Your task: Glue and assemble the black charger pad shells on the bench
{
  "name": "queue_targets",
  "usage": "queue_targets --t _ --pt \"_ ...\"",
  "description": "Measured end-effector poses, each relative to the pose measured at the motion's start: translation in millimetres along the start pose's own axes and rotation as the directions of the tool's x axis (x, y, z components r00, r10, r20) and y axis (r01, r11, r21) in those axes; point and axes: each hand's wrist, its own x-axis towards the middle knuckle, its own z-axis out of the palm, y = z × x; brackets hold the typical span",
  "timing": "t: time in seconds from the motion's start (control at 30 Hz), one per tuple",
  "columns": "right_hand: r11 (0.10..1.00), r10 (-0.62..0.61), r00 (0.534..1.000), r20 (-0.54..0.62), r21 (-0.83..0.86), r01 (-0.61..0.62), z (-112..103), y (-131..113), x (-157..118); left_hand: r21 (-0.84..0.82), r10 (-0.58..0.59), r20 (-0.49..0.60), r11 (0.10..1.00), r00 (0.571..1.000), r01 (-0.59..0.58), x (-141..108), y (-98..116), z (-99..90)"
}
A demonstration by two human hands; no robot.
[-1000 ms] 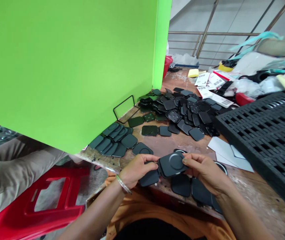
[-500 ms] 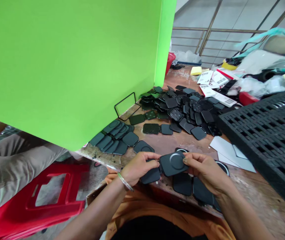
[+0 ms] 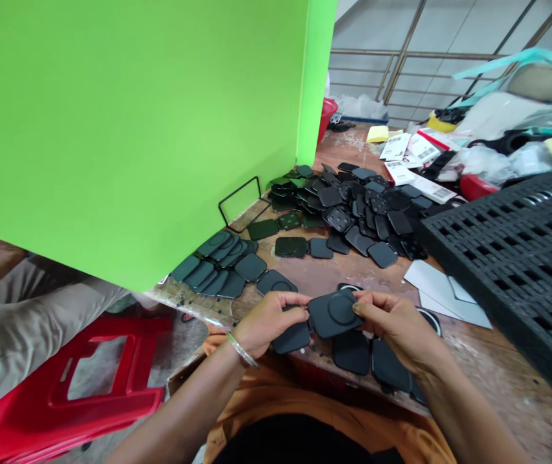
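Between my two hands is a black folding charger pad (image 3: 327,317), two hinged square panels, the right one with a raised ring. My left hand (image 3: 273,322) pinches it near the hinge, thumb on top. My right hand (image 3: 389,319) grips the outer edge of the ringed panel between thumb and fingers. Beneath and just right of it, dark square panels (image 3: 352,353) lie at the table's near edge, partly covered by my right hand. A round ring shape (image 3: 429,320) shows beyond that hand. Left of my hands, similar folding pads (image 3: 215,264) lie in an overlapping stack.
A large heap of black panels (image 3: 353,200) spreads across the wooden table (image 3: 305,274). A green board (image 3: 135,129) stands at left, with a thin wire frame (image 3: 242,205) beside it. To the right are white sheets (image 3: 438,290) and a black slotted crate (image 3: 508,258). Behind the board, a person sits near a red stool (image 3: 111,380).
The held pad has tilted slightly, so the glare on its ring has faded. Both hands keep their grip; the view has shifted a little.
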Motion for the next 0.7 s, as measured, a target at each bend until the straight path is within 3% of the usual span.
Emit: queue_targets --t 0.27,0.7 --pt "1.0 -0.016 1.0 -0.006 -0.011 0.016 -1.7 2.1 1.9 -0.013 -0.006 0.003 1.0 1.0 0.006 0.6 0.3 -0.3" --pt "0.987 -0.12 0.991 -0.063 -0.119 0.112 2.0 0.7 0.8 0.012 -0.006 -0.102 1.0 0.995 0.007 0.8 0.3 5.7"
